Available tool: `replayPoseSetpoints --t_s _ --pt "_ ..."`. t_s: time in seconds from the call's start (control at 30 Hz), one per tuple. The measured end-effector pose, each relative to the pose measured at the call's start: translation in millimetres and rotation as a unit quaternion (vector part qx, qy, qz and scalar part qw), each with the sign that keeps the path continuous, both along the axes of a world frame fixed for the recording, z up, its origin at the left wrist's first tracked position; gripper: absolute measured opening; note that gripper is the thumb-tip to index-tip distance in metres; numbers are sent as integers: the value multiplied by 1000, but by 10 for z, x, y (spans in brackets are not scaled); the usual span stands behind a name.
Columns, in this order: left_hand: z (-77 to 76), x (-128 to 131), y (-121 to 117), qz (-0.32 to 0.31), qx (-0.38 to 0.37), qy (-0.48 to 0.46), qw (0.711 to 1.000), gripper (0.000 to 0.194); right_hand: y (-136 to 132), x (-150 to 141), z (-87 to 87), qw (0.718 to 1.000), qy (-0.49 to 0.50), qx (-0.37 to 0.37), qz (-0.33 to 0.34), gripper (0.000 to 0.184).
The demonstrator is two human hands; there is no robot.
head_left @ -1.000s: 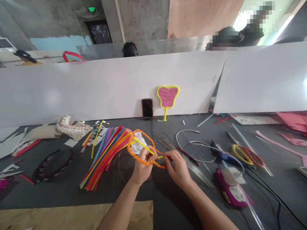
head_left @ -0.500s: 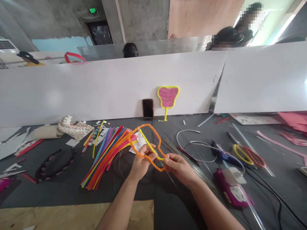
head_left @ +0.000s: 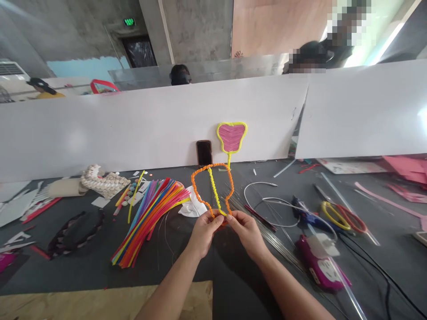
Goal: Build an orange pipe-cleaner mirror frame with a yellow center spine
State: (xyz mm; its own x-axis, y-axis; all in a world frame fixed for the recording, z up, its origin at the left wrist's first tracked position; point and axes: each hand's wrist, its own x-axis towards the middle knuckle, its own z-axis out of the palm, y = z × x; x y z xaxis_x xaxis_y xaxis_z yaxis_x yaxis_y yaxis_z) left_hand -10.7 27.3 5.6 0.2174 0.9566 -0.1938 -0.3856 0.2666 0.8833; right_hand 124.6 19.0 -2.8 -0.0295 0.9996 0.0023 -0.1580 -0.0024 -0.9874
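Between my hands is a frame of twisted orange pipe cleaner (head_left: 232, 182), bent into a closed, roughly shield-like outline. A twisted yellow pipe cleaner (head_left: 214, 189) runs down its middle from the top edge to the bottom. My left hand (head_left: 205, 229) pinches the lower left of the orange frame, its thumb near the yellow end. My right hand (head_left: 245, 229) pinches the lower right, with thumb and finger at the yellow tip. The fingers hide the frame's bottom. Beyond stands a pink shape with a yellow fuzzy rim and stem (head_left: 232, 138), leaning on the white board.
Left of my hands lies a bundle of coloured pipe cleaners (head_left: 150, 222), near white paper (head_left: 192, 205) and a dark braided band (head_left: 78, 231). Thin wires (head_left: 267, 235), a glue gun (head_left: 308, 218), scissors (head_left: 343, 218) and a purple power strip (head_left: 322, 264) lie right. A phone (head_left: 204, 152) leans on the board (head_left: 150, 129).
The orange frame has turned more upright and faces me, its yellow strip now nearly vertical. My left hand has come down and right, closer to my right hand at the bottom edge.
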Motion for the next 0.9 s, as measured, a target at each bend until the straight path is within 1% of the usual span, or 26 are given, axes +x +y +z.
replayPoseSetpoints --t_s 0.13,0.2,0.3,0.43,0.53,0.63,0.8,0.9 --pt "-13 -1 13 45 14 28 998 27 -10 -27 -51 998 -35 28 -49 43" --pt "-14 -17 10 54 10 37 998 31 -20 -39 -73 994 -71 54 -68 37" --pt "-28 -44 -2 48 -4 32 998 35 -38 -50 -89 985 -135 88 -63 21" --pt "-76 -52 -9 51 -12 4 999 32 -57 -51 -88 977 -180 103 -42 18" --pt "-108 -49 -4 60 -20 -12 998 29 -69 -46 -75 975 -192 106 -36 18" --pt "-120 -56 0 52 -24 -21 998 28 -77 -40 -55 975 -191 102 -43 18" --pt "-102 -68 -3 45 -30 -38 998 27 -100 -33 -34 977 -182 102 -50 17" --pt "-78 -75 -9 40 -36 -50 997 27 -124 -28 -21 979 -168 110 -32 19"
